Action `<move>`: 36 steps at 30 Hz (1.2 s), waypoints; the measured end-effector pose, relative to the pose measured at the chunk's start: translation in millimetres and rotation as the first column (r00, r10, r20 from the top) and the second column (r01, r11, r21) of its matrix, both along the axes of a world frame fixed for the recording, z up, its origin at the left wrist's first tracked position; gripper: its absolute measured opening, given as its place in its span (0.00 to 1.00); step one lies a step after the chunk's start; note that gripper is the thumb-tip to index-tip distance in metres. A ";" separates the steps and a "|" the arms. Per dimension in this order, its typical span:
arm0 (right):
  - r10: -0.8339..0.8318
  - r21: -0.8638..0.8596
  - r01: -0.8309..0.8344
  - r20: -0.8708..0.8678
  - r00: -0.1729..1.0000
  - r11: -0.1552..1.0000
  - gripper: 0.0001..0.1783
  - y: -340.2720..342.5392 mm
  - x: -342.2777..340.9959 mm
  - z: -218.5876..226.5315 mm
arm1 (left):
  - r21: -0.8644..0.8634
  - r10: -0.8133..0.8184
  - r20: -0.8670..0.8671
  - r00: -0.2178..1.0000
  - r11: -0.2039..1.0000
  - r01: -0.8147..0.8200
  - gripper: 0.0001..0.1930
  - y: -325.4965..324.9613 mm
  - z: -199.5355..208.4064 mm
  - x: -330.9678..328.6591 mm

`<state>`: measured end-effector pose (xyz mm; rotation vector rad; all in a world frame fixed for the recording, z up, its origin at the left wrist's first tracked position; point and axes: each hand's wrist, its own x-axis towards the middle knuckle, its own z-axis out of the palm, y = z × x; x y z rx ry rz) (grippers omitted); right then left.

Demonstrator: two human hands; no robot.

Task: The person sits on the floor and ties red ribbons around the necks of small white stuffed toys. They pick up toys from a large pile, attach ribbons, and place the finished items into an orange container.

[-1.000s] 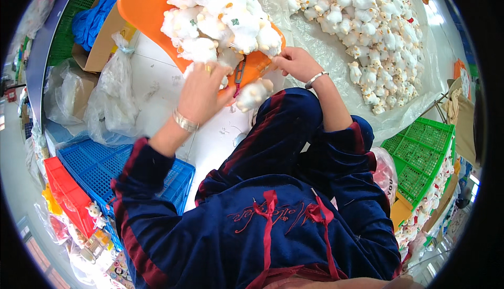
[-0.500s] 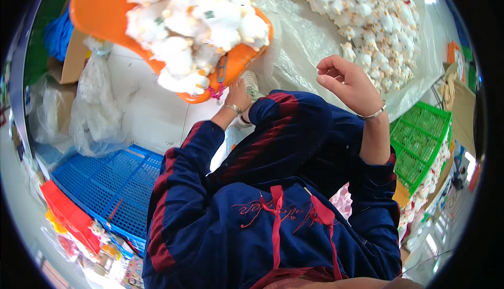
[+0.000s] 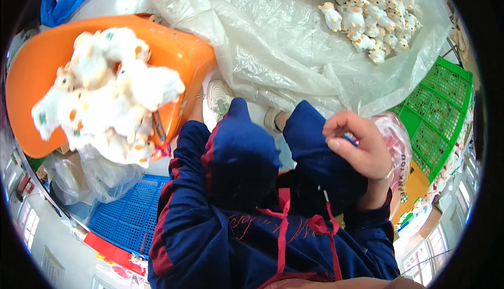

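Note:
An orange plastic chair point(image 3: 181, 47) at the left bears a heap of white plush toys point(image 3: 113, 94) with tan patches. Small thread snips point(image 3: 158, 126) with a pink tie lie at the heap's right edge. My left forearm reaches up to the chair's right side, and only the bare wrist point(image 3: 197, 111) shows; the chair hides the fingers. Over my right knee hangs my right hand point(image 3: 362, 147), its fingers loosely curled and the thumb apart from them, with nothing visible in it. A metal bangle circles its wrist.
A clear plastic sheet point(image 3: 273, 42) covers the floor ahead, with a pile of plush toys point(image 3: 373, 13) at its far right. A green crate point(image 3: 438, 110) and a pink-white plastic bag point(image 3: 394, 136) stand to my right. A blue crate point(image 3: 126, 210) and red bin point(image 3: 113, 252) are at lower left.
The view has shifted, and the orange chair with its toys now sits further left and lower. My left hand has gone out of sight behind the chair. My right hand is lower, nearer my knee.

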<state>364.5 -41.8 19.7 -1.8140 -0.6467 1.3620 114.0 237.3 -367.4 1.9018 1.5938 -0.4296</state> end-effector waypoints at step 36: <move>0.498 0.073 -0.714 0.667 0.554 0.697 0.32 514.4 -83.0 -397.8 | -0.320 0.009 0.150 0.989 0.947 0.040 0.23 -81.8 88.2 -210.2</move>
